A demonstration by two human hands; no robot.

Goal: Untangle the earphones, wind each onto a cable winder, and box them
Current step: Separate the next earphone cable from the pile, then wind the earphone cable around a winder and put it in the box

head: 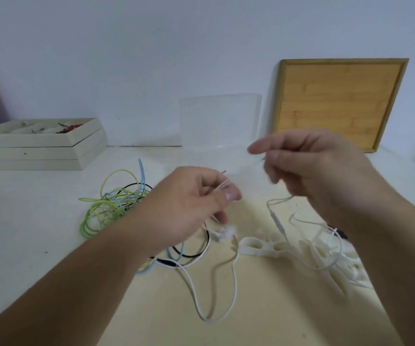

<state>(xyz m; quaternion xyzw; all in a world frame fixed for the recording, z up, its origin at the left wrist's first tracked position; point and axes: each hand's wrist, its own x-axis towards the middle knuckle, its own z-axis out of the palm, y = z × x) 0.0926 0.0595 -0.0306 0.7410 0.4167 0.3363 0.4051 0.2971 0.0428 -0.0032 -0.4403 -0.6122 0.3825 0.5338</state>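
A: "While the coloured tangle point(111, 206) lies heaped on the bench point(26, 221), why lift the white earphone point(226, 233)?"

B: "Likely to draw it clear for a cable winder point(259, 245). The left hand point(189, 203) pinches its cord near the plug."

A: "The right hand point(309, 168)?"

B: "Fingers half curled, cord running up beneath it; blur hides any grip. The clear box point(220, 121) stands behind."

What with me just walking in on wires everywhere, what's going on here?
A person is untangling earphones. The left hand pinches a white earphone cable near one end; the right hand, blurred, seems to hold a pale cable with an inline remote. A tangle of green, blue and black cables lies at left, white cable winders at right. The clear box behind looks empty.
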